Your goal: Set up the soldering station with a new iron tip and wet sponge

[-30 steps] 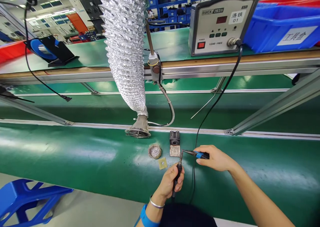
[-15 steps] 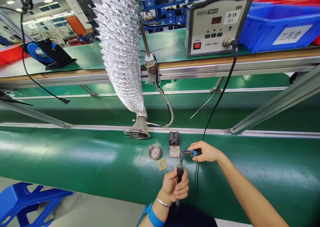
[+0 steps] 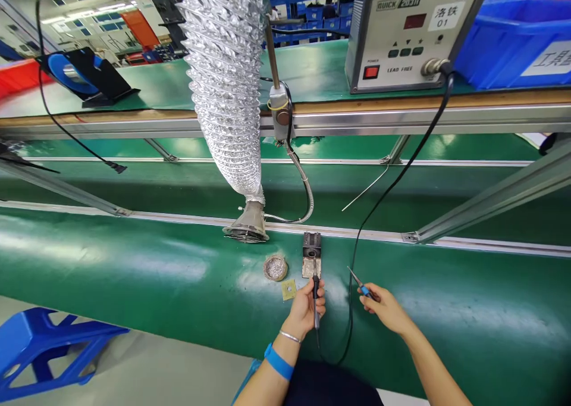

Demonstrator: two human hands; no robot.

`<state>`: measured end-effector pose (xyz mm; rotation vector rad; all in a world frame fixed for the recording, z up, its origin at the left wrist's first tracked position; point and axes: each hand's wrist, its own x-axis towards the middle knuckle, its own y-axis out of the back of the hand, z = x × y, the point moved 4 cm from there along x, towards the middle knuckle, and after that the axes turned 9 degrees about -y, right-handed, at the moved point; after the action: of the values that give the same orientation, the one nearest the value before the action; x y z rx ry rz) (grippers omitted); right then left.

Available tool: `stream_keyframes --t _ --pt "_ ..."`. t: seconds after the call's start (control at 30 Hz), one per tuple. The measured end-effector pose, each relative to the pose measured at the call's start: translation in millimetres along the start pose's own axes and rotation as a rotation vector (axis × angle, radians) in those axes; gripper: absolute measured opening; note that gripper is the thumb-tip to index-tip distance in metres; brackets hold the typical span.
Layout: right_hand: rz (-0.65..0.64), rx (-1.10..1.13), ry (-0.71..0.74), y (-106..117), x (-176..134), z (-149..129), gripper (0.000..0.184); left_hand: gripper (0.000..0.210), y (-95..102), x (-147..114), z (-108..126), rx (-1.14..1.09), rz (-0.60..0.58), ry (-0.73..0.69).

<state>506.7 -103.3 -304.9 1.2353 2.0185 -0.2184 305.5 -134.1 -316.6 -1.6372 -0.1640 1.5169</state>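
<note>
My left hand (image 3: 306, 312), with a silver bangle and a blue wrist strap, is closed around the handle of a soldering iron (image 3: 316, 290). The iron's tip reaches the opening of a small black iron stand (image 3: 311, 242); whether it is inside, I cannot tell. Off to the right, my right hand (image 3: 386, 312) grips slim-nosed pliers (image 3: 366, 289) with blue and black handles, their nose pointing up and left near the black cord. Left of the stand lie a round tin (image 3: 275, 268) of silvery material and a small yellowish square plate (image 3: 288, 289) with a hole.
A fume-extraction hood (image 3: 247, 224) hangs from a silver duct (image 3: 227, 96) behind the tin. On the shelf are the soldering station (image 3: 405, 43) and a blue bin (image 3: 499, 49). The iron's black cord (image 3: 379, 200) crosses the green bench (image 3: 147, 263). A blue stool (image 3: 53, 346) stands lower left.
The soldering iron has moved up and left, away from the pliers to the stand. My right hand has drawn the pliers back to the right and down. The camera view has shifted slightly.
</note>
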Motion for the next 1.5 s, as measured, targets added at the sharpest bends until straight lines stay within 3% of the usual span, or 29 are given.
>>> stream_keyframes --t 0.23,0.43,0.67,0.83,0.93,1.13,1.2,1.33,1.5 --pt "-0.194 -0.184 0.116 -9 -3 -39 0.019 0.042 -11.6 -15 -6 0.113 -0.376 0.007" --pt "-0.351 -0.218 0.137 -12 1 -66 0.023 0.041 -18.2 -27 -5 0.156 -0.474 0.021" --pt "-0.323 -0.429 0.1 -6 -2 -78 0.011 0.049 -13.1 -25 -8 0.314 -0.364 -0.061" --pt "-0.262 -0.485 0.109 -11 0 -82 0.009 0.05 -3.0 -11 -21 0.508 -0.123 -0.25" --pt "-0.252 -0.459 0.054 -19 4 -76 0.011 0.042 0.2 -3 -22 0.502 -0.01 -0.309" --pt "0.031 -0.4 -0.025 -10 13 -42 0.021 0.036 -3.9 13 -2 0.102 0.061 -0.017" --pt "0.127 -0.372 -0.057 -1 14 -23 0.028 0.036 -7.0 17 7 0.067 0.047 -0.007" --pt "0.491 -0.458 -0.085 24 12 24 0.047 0.035 -8.1 20 7 -0.016 0.04 0.015" --pt "0.888 -0.703 -0.028 48 4 74 0.059 0.034 -4.5 24 7 -0.097 0.029 0.017"
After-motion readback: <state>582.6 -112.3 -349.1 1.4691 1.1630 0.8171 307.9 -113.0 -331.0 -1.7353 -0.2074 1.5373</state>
